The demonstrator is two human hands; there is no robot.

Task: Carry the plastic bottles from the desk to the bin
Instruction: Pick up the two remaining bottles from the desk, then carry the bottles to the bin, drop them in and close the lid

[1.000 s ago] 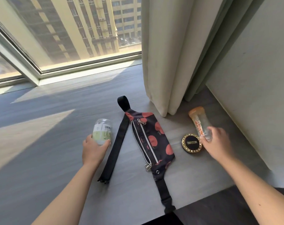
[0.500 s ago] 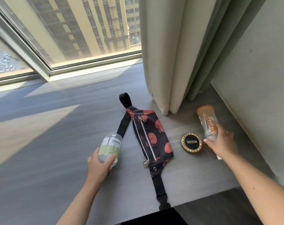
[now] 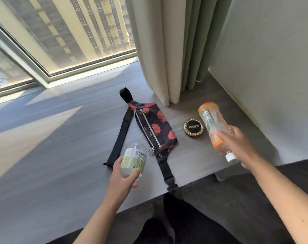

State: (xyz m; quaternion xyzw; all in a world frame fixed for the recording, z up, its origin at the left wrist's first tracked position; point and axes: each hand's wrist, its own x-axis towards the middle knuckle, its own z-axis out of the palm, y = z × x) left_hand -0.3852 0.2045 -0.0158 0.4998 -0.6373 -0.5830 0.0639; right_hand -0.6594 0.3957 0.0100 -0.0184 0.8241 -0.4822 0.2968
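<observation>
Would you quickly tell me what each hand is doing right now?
Left hand: closed around the green-label bottle.
Right hand: closed around the orange bottle, cap end toward the person.

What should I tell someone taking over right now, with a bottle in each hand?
Left hand: shut on the green-label bottle, held over the desk.
Right hand: shut on the orange bottle, tilted, white cap toward the person.
Done: both bottles picked up.
Left: carry both to the bin, which is not in view. The pouch and the compact stay on the desk.

Bare forearms, no sleeves; dark trousers (image 3: 176,229).
</observation>
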